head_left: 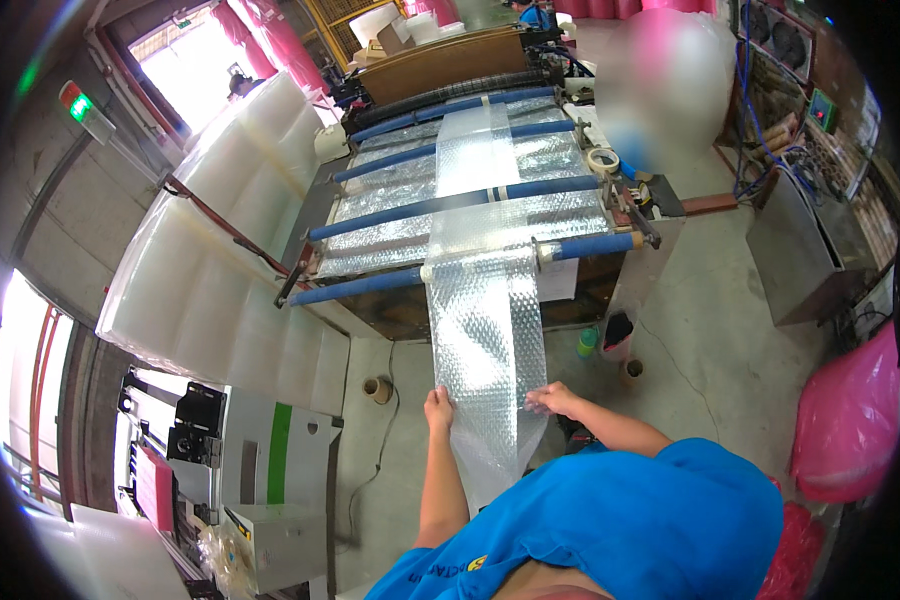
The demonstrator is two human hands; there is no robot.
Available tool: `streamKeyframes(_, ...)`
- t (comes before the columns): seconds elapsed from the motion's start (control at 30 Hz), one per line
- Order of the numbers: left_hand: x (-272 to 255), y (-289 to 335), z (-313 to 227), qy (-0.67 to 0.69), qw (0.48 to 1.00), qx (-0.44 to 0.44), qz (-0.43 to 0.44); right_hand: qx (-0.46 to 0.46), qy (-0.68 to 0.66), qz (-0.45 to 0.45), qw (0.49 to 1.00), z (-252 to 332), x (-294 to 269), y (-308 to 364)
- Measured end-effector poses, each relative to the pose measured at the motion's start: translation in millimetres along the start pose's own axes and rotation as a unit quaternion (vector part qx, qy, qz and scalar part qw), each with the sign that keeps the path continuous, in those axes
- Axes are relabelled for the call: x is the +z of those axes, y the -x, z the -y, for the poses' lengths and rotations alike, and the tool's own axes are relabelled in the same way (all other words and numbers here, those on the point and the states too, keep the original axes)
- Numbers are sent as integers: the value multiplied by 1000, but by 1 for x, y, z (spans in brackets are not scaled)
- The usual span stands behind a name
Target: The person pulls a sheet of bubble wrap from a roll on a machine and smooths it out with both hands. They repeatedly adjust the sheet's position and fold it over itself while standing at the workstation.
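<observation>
A long strip of clear bubble wrap [485, 340] comes down toward me over the blue rollers [360, 286] of a machine. My left hand [438, 408] is closed on the strip's left edge. On the right edge, my right hand [554, 399] pinches the film between its fingers. Between my hands the strip is spread flat, and its lower end narrows and hangs toward my body. Farther back, a wider shiny bubble sheet [370, 228] lies under the rollers.
Tall wrapped white foam rolls [220, 200] stand left, above a white machine with a green stripe [282, 455]. A cardboard tube [377, 390] and green bottle [586, 343] stand on the floor. A tape roll [603, 160] lies beside the rollers. Pink bags [850, 420] sit right.
</observation>
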State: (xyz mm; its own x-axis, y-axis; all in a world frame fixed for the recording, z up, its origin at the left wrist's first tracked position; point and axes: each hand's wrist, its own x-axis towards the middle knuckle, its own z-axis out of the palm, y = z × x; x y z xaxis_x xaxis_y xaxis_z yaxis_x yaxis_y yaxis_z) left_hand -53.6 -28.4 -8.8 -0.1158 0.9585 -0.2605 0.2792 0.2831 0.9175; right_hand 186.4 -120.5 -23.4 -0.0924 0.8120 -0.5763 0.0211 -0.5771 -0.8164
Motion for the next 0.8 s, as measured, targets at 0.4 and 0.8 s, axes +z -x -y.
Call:
streamKeyframes(0.4,11,-67,99,-281,948,134,65,-53,225,64,971,-24,-27,-61)
streamKeyframes(0.8,265,-64,9,-290,898,204,262,-183,215,29,959,-25,-45,-64)
